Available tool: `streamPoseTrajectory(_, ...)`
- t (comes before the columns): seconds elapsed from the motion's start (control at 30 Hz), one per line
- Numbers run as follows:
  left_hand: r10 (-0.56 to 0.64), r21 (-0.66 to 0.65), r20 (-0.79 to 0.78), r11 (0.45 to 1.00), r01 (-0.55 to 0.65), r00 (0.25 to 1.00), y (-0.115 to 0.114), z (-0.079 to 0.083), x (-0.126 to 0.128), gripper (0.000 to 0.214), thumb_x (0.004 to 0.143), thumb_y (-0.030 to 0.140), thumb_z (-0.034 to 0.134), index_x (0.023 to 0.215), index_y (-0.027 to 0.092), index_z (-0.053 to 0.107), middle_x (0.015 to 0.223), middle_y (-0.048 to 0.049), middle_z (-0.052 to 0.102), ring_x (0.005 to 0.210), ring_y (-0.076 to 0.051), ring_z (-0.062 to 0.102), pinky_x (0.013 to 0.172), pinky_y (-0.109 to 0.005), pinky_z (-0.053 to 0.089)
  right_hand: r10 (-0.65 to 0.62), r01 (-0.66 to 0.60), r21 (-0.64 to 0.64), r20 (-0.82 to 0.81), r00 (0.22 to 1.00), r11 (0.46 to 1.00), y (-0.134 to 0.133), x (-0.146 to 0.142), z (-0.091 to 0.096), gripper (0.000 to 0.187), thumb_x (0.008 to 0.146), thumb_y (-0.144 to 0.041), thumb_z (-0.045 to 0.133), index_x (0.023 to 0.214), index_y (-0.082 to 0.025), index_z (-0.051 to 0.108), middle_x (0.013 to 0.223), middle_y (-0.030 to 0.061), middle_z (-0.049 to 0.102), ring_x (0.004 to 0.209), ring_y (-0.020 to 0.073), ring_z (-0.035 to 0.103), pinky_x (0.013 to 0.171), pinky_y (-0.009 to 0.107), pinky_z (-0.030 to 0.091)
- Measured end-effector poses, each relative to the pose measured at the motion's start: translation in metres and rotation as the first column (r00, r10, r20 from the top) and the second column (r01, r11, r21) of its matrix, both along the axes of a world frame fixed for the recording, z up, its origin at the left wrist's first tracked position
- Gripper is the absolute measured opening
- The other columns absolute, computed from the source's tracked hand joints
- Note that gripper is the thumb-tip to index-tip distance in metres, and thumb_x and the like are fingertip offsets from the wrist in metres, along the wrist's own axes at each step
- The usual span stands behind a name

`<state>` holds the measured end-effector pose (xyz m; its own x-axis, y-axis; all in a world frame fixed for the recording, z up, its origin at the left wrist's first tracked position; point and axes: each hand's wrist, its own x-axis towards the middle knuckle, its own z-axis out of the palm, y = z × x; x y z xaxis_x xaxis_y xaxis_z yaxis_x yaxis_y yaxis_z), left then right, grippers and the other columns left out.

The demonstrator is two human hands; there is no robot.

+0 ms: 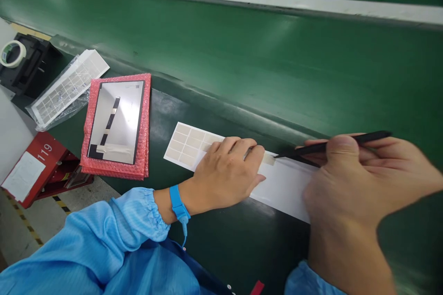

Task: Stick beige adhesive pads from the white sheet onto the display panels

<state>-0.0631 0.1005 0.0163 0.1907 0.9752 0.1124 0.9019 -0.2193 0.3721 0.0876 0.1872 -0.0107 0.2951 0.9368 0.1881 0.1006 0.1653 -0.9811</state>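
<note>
A white sheet of small beige stickers [188, 144] lies on the dark green bench. My left hand [226, 173] rests on it, fingers curled and pressing the sheet down; a blue wrist strap circles the wrist. My right hand [349, 179] is closed around black tweezers [332, 146]. The tweezers' tips pinch a small beige sticker [269, 158] just right of my left fingertips. Left of the sheet, a display panel [116, 120] lies face up on a stack of pink bubble wrap [147, 115].
A second sticker sheet in a clear bag [67, 86] lies at the far left. Behind it a black holder [29, 71] carries a tape roll [13, 53]. A red box marked 119 [32, 166] sits below the bench edge. The green conveyor belt [242, 50] runs behind.
</note>
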Motion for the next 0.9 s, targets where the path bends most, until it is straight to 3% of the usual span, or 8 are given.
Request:
streamPoseTrajectory(0.17,-0.009,-0.015,0.007,1.000,0.009,1.000,0.001,-0.001,-0.002,0.038,0.098,0.037,0.068,0.125,0.012,0.058,0.134,-0.0091,0.059,0.122,-0.024,0.051,0.096,-0.038,0.046,0.011,-0.011,0.012,0.011,1.000,1.000,-0.004,-0.005,0.000,0.017,0.073,-0.030,0.066,0.074,-0.018,0.055,0.072,0.0082,0.064,0.057,0.0222,0.063,0.055,0.032,0.058)
streamPoseTrajectory(0.37,-0.017,-0.003,0.046,1.000,0.017,0.999,0.000,-0.003,-0.005,0.044,0.098,0.037,0.068,0.131,0.012,0.056,0.136,-0.0101,0.059,0.123,-0.025,0.051,0.099,-0.038,0.047,0.025,-0.023,0.065,-0.037,0.999,0.998,-0.006,-0.006,0.002,0.018,0.075,-0.030,0.068,0.078,-0.017,0.055,0.069,0.0057,0.062,0.058,0.0222,0.062,0.056,0.033,0.058)
streamPoseTrajectory(0.5,-0.009,0.006,0.063,1.000,0.008,0.998,0.001,-0.006,-0.006,0.045,0.096,0.038,0.069,0.131,0.012,0.056,0.134,-0.0102,0.059,0.122,-0.025,0.051,0.102,-0.039,0.047,0.052,-0.047,0.043,-0.125,0.991,0.998,-0.004,-0.004,0.003,0.021,0.074,-0.031,0.070,0.079,-0.016,0.055,0.069,0.0073,0.062,0.056,0.0211,0.061,0.054,0.031,0.057)
streamPoseTrajectory(0.67,-0.033,0.061,0.055,0.998,0.030,0.998,0.007,-0.014,-0.015,0.050,0.093,0.041,0.072,0.131,0.011,0.057,0.133,-0.0097,0.061,0.122,-0.024,0.053,0.109,-0.036,0.047,0.000,0.010,0.031,-0.299,0.954,0.999,-0.005,0.002,0.012,0.034,0.068,-0.035,0.079,0.079,-0.015,0.053,0.064,0.0038,0.057,0.054,0.0190,0.059,0.053,0.031,0.058)
streamPoseTrajectory(0.73,-0.056,0.128,0.041,0.990,0.051,0.998,0.008,-0.015,-0.022,0.049,0.093,0.039,0.072,0.130,0.012,0.059,0.131,-0.0091,0.062,0.122,-0.023,0.055,0.111,-0.035,0.047,-0.025,0.039,0.031,-0.371,0.928,0.999,-0.012,0.019,0.018,0.040,0.067,-0.038,0.083,0.081,-0.015,0.053,0.067,0.0025,0.057,0.056,0.0174,0.059,0.057,0.032,0.060)
streamPoseTrajectory(0.8,-0.067,0.191,0.071,0.980,0.052,0.995,0.009,-0.015,-0.029,0.042,0.095,0.031,0.068,0.130,0.010,0.060,0.130,-0.0121,0.063,0.122,-0.026,0.056,0.112,-0.040,0.046,-0.087,0.101,0.013,-0.403,0.911,0.995,-0.020,0.053,0.022,0.040,0.073,-0.040,0.082,0.085,-0.016,0.054,0.072,0.0023,0.059,0.062,0.0172,0.061,0.064,0.036,0.062)
streamPoseTrajectory(0.87,-0.087,0.246,0.107,0.967,0.059,0.990,0.012,-0.012,-0.031,0.034,0.099,0.026,0.059,0.129,0.009,0.061,0.130,-0.0155,0.064,0.124,-0.029,0.055,0.112,-0.047,0.046,-0.240,0.235,-0.063,-0.398,0.885,0.970,-0.031,0.107,0.026,0.028,0.081,-0.034,0.074,0.088,-0.016,0.055,0.077,0.0027,0.061,0.066,0.0178,0.063,0.070,0.040,0.064)
streamPoseTrajectory(0.9,-0.103,0.269,0.119,0.961,0.068,0.988,0.012,-0.009,-0.028,0.031,0.101,0.025,0.056,0.126,0.009,0.062,0.129,-0.0163,0.065,0.124,-0.030,0.056,0.111,-0.049,0.046,-0.381,0.350,-0.151,-0.393,0.837,0.925,-0.037,0.139,0.029,0.019,0.082,-0.026,0.070,0.087,-0.016,0.054,0.076,0.0024,0.060,0.066,0.0176,0.063,0.070,0.039,0.064)
